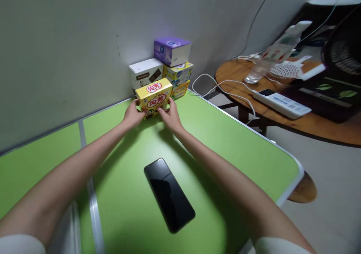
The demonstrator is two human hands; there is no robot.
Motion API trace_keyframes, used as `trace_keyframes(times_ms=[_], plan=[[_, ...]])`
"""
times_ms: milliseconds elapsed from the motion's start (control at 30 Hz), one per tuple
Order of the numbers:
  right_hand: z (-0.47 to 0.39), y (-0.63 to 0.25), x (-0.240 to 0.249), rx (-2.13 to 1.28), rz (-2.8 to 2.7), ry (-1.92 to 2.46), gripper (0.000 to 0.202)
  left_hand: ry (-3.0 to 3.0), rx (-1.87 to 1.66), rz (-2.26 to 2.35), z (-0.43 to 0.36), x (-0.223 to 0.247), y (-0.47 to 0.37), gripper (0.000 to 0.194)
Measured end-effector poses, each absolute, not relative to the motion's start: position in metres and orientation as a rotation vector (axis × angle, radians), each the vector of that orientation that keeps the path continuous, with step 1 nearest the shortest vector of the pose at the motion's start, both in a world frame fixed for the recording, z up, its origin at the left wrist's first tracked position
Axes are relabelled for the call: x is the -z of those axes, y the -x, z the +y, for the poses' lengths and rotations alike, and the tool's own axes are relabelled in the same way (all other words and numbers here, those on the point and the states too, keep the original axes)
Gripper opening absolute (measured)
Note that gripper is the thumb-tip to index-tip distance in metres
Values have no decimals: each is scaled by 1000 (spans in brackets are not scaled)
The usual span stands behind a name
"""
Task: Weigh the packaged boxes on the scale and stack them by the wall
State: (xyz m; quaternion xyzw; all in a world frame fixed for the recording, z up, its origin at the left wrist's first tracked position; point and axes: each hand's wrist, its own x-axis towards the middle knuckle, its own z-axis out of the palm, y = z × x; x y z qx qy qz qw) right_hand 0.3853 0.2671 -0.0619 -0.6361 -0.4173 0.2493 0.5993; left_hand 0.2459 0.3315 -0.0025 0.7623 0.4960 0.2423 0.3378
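Note:
Both my hands grip a yellow snack box (155, 96) with red lettering, near the wall end of the green table. My left hand (133, 113) is closed around its left side, and my right hand (170, 115) around its right side. Just behind stands a white box (145, 71) with a brown chocolate picture, partly hidden by the yellow one. Beside that, a stack of yellow boxes (180, 79) carries a purple tissue pack (172, 50) on top. A black smartphone (169, 194) lies on the table between my forearms.
The green folding table (124, 194) has a metal seam on the left and meets a grey wall. To the right, a round wooden table (234, 71) holds a clear bottle (275, 53), a white device (282, 103) with a cable and a dark fan (345, 51).

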Motion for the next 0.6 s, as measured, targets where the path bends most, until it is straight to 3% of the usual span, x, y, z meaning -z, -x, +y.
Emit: trace_keyframes(times_ms=[267, 500, 600], plan=[[321, -396, 94, -563, -1047, 1458, 80, -1901, -906, 1452, 376, 40, -303, 45], [335, -407, 103, -598, -1088, 1518, 81, -1850, -915, 1489, 392, 71, -311, 26], [335, -409, 100, -622, -1096, 1552, 81, -1844, -949, 1454, 395, 78, -309, 33]])
